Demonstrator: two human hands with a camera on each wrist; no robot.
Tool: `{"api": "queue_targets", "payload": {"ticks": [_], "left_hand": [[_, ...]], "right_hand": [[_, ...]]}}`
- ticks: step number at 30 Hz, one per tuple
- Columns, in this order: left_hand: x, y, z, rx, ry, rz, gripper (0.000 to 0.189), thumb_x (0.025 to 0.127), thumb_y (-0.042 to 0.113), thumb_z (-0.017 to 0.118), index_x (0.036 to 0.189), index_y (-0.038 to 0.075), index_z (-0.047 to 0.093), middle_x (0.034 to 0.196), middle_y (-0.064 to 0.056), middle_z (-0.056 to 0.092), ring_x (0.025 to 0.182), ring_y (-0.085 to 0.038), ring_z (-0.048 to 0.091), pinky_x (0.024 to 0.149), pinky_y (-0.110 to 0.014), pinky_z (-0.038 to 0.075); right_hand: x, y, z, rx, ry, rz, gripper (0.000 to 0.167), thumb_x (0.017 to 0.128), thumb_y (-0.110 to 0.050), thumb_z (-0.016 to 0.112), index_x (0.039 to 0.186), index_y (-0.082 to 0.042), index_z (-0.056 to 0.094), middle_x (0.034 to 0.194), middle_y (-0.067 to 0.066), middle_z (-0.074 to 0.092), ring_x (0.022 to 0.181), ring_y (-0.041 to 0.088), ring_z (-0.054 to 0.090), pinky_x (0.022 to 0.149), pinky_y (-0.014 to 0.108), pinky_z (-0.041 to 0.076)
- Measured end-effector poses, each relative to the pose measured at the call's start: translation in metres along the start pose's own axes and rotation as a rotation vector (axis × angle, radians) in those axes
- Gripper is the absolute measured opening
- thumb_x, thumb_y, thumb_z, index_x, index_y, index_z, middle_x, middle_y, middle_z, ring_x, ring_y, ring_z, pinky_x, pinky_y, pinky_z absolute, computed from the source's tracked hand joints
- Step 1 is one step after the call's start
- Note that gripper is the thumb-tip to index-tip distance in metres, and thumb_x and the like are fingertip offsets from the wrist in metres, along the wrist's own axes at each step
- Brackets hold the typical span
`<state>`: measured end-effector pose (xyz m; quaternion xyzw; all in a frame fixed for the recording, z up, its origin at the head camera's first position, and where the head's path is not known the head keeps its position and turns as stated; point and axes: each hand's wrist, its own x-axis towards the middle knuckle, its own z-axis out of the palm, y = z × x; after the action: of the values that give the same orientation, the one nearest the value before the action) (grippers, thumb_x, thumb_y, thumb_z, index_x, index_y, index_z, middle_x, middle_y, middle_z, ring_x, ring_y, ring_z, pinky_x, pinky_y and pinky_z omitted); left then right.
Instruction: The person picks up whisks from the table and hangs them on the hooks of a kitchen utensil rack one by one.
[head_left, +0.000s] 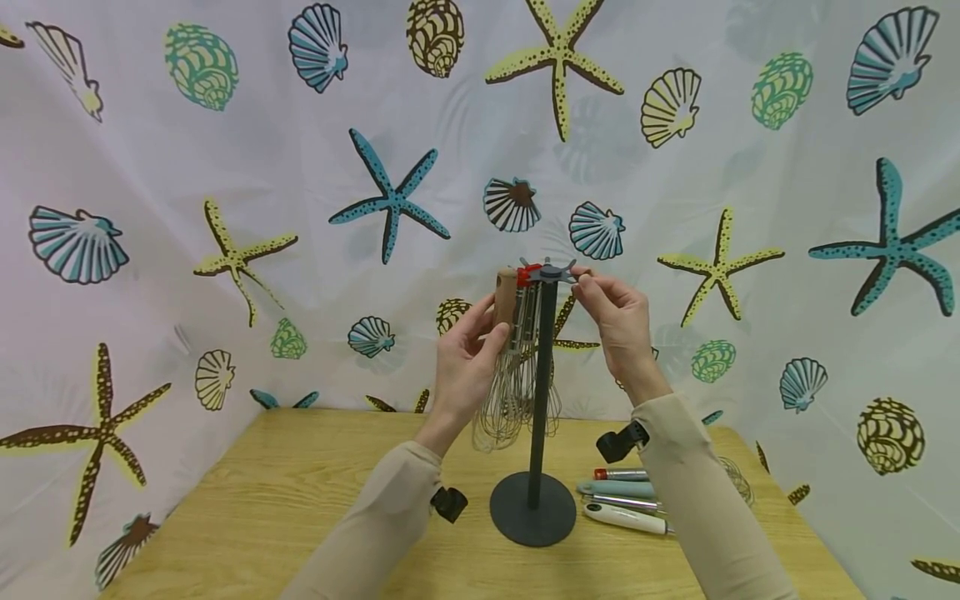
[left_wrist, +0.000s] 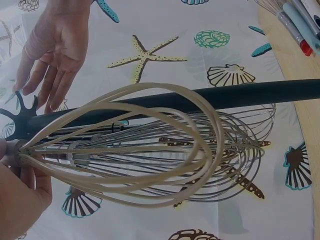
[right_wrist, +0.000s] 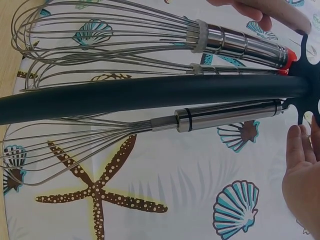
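My left hand [head_left: 468, 358] grips the brown handle of a whisk [head_left: 506, 298] at the stand's left side, handle up. Its beige loops [left_wrist: 210, 145] hang in front of the metal ones in the left wrist view. A black stand [head_left: 543, 392] rises from a round base and is topped with curved hooks [left_wrist: 22, 117]. Fingertips of my right hand [head_left: 618, 321] pinch a hook at the top right; the exact contact is partly hidden. Several metal whisks hang from the stand, one a steel-handled whisk [right_wrist: 230, 116], another a red-tipped whisk [right_wrist: 245, 42].
On the wooden table [head_left: 300, 492], right of the stand's base [head_left: 532, 533], lie several more whisks, among them a white-handled whisk [head_left: 626, 518] and a light blue-handled whisk [head_left: 618, 488]. A shell-and-starfish patterned curtain [head_left: 262, 167] surrounds the table's back and sides.
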<state>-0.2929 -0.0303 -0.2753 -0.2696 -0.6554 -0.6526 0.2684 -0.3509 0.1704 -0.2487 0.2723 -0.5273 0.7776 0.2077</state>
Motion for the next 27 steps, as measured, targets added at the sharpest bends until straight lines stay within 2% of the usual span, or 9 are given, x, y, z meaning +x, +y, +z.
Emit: {"api": "queue_targets", "payload": {"ticks": [7,12,17,20,27], "left_hand": [[0.004,-0.001,0.002,0.014,-0.004,0.031,0.047,0.099,0.003,0.056,0.145,0.004,0.047,0.13,-0.022,0.061,0.112,-0.034,0.065,0.089,-0.034,0.055],[0.007,-0.001,0.006,0.016,-0.03,0.054,0.045,0.098,0.003,0.056,0.143,0.004,0.049,0.128,-0.023,0.062,0.108,-0.039,0.065,0.083,-0.029,0.055],[0.007,0.0,0.008,0.007,-0.04,0.034,0.045,0.097,0.001,0.057,0.142,0.003,0.05,0.125,-0.024,0.063,0.107,-0.043,0.064,0.083,-0.029,0.056],[0.007,-0.001,0.009,0.0,-0.042,0.019,0.045,0.096,0.001,0.059,0.141,0.002,0.051,0.124,-0.024,0.063,0.107,-0.041,0.065,0.085,-0.032,0.057],[0.015,-0.028,0.012,-0.016,-0.034,0.01,0.045,0.096,0.005,0.062,0.14,0.007,0.053,0.126,-0.021,0.063,0.11,-0.031,0.065,0.09,-0.038,0.055]], "right_hand": [[0.0,0.0,-0.001,-0.004,0.0,-0.003,0.019,0.096,-0.006,0.061,0.084,-0.013,0.074,0.111,0.0,0.07,0.125,0.015,0.055,0.102,0.029,0.048],[-0.001,0.0,-0.001,-0.007,0.005,-0.007,0.018,0.096,-0.008,0.062,0.087,-0.015,0.075,0.111,-0.001,0.07,0.117,0.014,0.06,0.101,0.029,0.048],[-0.001,0.0,-0.001,-0.009,0.001,-0.006,0.015,0.095,-0.009,0.063,0.088,-0.015,0.075,0.111,0.0,0.07,0.116,0.014,0.06,0.102,0.031,0.047],[-0.001,0.001,0.0,-0.009,0.0,-0.004,0.016,0.096,-0.008,0.063,0.089,-0.016,0.075,0.11,-0.001,0.07,0.118,0.014,0.059,0.103,0.031,0.047],[-0.001,0.001,-0.001,-0.007,0.005,-0.005,0.014,0.096,-0.009,0.063,0.09,-0.015,0.075,0.111,-0.001,0.07,0.112,0.013,0.063,0.107,0.039,0.042]]}}
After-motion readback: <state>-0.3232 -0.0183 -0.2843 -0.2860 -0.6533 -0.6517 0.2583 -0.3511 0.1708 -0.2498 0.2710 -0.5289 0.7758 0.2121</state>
